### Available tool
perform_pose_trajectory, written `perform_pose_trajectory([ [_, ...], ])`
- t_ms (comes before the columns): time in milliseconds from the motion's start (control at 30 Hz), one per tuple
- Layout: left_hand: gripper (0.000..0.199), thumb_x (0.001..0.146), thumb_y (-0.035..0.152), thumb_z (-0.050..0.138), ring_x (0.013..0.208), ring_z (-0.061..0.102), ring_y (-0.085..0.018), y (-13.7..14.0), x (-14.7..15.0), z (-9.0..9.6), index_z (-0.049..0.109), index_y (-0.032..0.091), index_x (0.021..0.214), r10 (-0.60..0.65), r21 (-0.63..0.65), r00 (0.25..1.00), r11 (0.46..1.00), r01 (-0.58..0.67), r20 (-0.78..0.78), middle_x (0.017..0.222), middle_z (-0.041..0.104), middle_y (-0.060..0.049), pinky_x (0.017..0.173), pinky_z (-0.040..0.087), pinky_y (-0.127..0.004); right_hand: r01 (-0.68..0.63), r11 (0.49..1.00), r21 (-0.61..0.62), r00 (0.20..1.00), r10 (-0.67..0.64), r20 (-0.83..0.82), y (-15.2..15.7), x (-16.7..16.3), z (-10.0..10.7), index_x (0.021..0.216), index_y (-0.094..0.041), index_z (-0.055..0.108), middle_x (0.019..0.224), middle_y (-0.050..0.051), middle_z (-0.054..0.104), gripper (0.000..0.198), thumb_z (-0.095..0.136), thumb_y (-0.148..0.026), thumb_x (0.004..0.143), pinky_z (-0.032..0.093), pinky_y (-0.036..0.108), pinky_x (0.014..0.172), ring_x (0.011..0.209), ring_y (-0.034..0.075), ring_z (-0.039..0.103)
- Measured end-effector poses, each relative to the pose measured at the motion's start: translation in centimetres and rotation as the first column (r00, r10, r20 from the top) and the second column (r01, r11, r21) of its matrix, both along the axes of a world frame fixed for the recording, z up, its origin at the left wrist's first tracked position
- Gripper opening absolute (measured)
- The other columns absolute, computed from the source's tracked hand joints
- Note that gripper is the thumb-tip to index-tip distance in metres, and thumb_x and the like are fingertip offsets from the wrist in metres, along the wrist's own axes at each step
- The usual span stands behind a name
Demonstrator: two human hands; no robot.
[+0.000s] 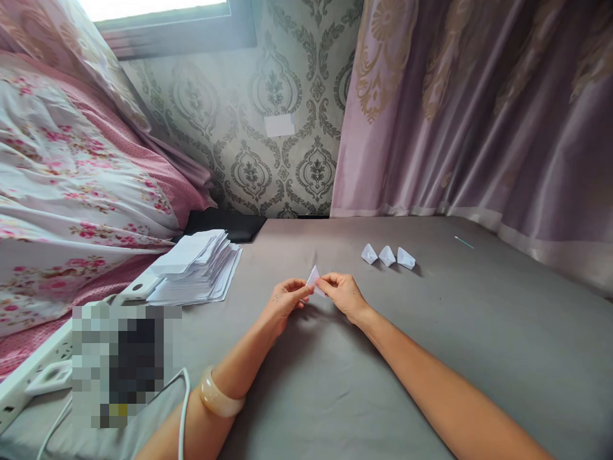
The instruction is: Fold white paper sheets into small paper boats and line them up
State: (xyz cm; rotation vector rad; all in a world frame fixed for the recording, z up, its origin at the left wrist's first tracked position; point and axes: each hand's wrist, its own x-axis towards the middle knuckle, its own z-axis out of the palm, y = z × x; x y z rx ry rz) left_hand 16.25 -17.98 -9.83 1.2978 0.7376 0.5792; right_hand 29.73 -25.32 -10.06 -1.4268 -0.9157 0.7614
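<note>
Between my two hands is a small piece of folded white paper [313,276], its pointed tip facing up. My left hand [288,298] pinches its left side between thumb and fingers. On the right side, my right hand [341,291] grips the same paper, with the thumb lying across its front. The paper is held just above the grey sheet, and the fingers hide its lower part. Three small folded paper shapes [387,256] sit in a row beyond my right hand. A thick stack of white paper [196,268] lies to the left of my left hand.
A white power strip [45,354] runs along the left edge, with a white cable [184,409] crossing by my left forearm. Beside it is a blurred-out patch. A black flat object [225,225] lies behind the stack. A thin green stick [463,242] rests at the far right.
</note>
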Motion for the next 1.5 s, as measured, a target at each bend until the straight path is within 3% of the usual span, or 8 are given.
perform_pose_trajectory([
  [133, 0.034, 0.061, 0.038, 0.077, 0.062, 0.054, -0.008, 0.1, -0.1, 0.3, 0.067, 0.012, 0.08, 0.019, 0.002, 0.999, 1.0, -0.02, 0.05, 0.073, 0.063, -0.003, 0.057, 0.04, -0.02, -0.026, 1.0, 0.015, 0.994, 0.025, 0.106, 0.0, 0.1, -0.2, 0.08, -0.015, 0.069, 0.071, 0.002, 0.068, 0.027, 0.063, -0.04, 0.073, 0.044, 0.027, 0.066, 0.065, 0.014, 0.058],
  [267, 0.035, 0.059, 0.038, 0.078, 0.063, 0.057, -0.01, 0.2, 0.0, 0.1, 0.068, 0.011, 0.078, 0.105, -0.011, 0.991, 0.995, -0.104, 0.089, 0.071, 0.064, -0.003, 0.059, 0.044, -0.022, 0.102, 0.992, 0.074, 0.952, -0.119, 0.281, 0.0, -0.4, -0.2, 0.103, -0.017, 0.065, 0.078, 0.002, 0.067, 0.031, 0.063, -0.031, 0.075, 0.046, 0.027, 0.07, 0.072, 0.014, 0.06],
  [433, 0.038, 0.054, 0.039, 0.08, 0.064, 0.06, -0.012, 0.5, 0.1, -0.3, 0.069, 0.011, 0.076, 0.219, -0.038, 0.973, 0.976, -0.217, 0.073, 0.071, 0.066, -0.005, 0.056, 0.043, -0.022, 0.082, 0.979, 0.187, 0.856, -0.165, 0.489, -0.1, -0.7, -0.6, 0.097, -0.02, 0.067, 0.09, 0.004, 0.064, 0.02, 0.057, -0.022, 0.081, 0.046, 0.023, 0.061, 0.075, 0.012, 0.06],
  [667, 0.042, 0.051, 0.036, 0.083, 0.06, 0.062, -0.013, 0.6, 0.0, -0.5, 0.069, 0.008, 0.079, 0.239, -0.097, 0.967, 0.968, -0.231, 0.084, 0.071, 0.067, -0.007, 0.047, 0.042, -0.02, 0.042, 0.979, 0.199, 0.813, -0.149, 0.562, 0.2, -1.2, -1.7, 0.104, -0.022, 0.067, 0.094, 0.004, 0.063, 0.024, 0.055, -0.02, 0.084, 0.046, 0.023, 0.063, 0.081, 0.013, 0.059],
  [1000, 0.037, 0.047, 0.028, 0.086, 0.074, 0.067, -0.017, 0.6, 0.1, -0.7, 0.07, 0.008, 0.073, 0.255, -0.198, 0.955, 0.955, -0.223, 0.154, 0.073, 0.071, -0.008, 0.071, 0.053, -0.026, 0.027, 0.984, 0.175, 0.847, -0.115, 0.519, 0.0, -1.6, -1.9, 0.107, -0.019, 0.066, 0.099, 0.006, 0.062, 0.027, 0.05, -0.019, 0.085, 0.046, 0.022, 0.062, 0.084, 0.013, 0.059],
  [1167, 0.037, 0.045, 0.027, 0.087, 0.073, 0.065, -0.015, 0.7, 0.2, -0.9, 0.071, 0.008, 0.072, 0.257, -0.211, 0.953, 0.952, -0.221, 0.16, 0.074, 0.071, -0.008, 0.078, 0.052, -0.027, 0.048, 0.987, 0.151, 0.891, -0.11, 0.441, 0.0, -1.9, -1.7, 0.095, -0.019, 0.067, 0.096, 0.004, 0.063, 0.018, 0.054, -0.021, 0.082, 0.045, 0.023, 0.062, 0.077, 0.013, 0.059],
  [1333, 0.036, 0.052, 0.034, 0.084, 0.069, 0.059, -0.011, 0.2, 0.3, -0.7, 0.073, 0.01, 0.077, 0.186, -0.071, 0.978, 0.981, -0.18, 0.089, 0.075, 0.069, -0.005, 0.065, 0.047, -0.02, 0.099, 0.992, 0.075, 0.936, -0.119, 0.332, 0.5, -1.3, -1.7, 0.087, -0.017, 0.066, 0.086, 0.003, 0.066, 0.014, 0.059, -0.025, 0.078, 0.043, 0.026, 0.067, 0.073, 0.013, 0.057],
  [1500, 0.036, 0.055, 0.037, 0.083, 0.057, 0.049, -0.006, -0.1, 0.3, -0.1, 0.07, 0.013, 0.08, 0.088, -0.09, 0.992, 0.993, -0.079, 0.094, 0.066, 0.06, 0.0, 0.054, 0.039, -0.017, -0.077, 0.997, 0.0, 0.997, 0.077, -0.018, 0.4, 0.1, -1.3, 0.084, -0.016, 0.069, 0.08, 0.001, 0.065, 0.019, 0.061, -0.032, 0.078, 0.039, 0.024, 0.064, 0.07, 0.011, 0.051],
])
